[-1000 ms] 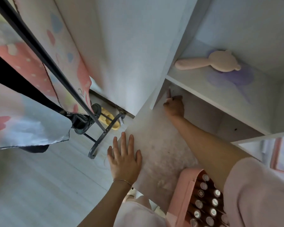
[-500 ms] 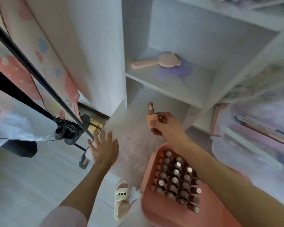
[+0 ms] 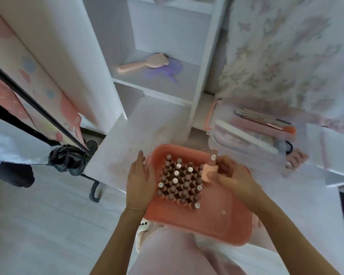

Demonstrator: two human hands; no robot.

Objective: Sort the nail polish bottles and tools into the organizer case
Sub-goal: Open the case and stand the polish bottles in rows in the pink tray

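White shelves behind, right hand (image 3: 231, 175) pinching a pink bottle (image 3: 211, 169) over the case (image 3: 216, 221), left hand (image 3: 140, 177) flat, steadying its edge for the drop.

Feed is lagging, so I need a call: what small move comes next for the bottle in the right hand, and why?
Probably lower the bottle held by the right hand into the pink case, beside the standing bottles. It hangs at that cluster's right edge, and the left hand rests against the case's left rim.
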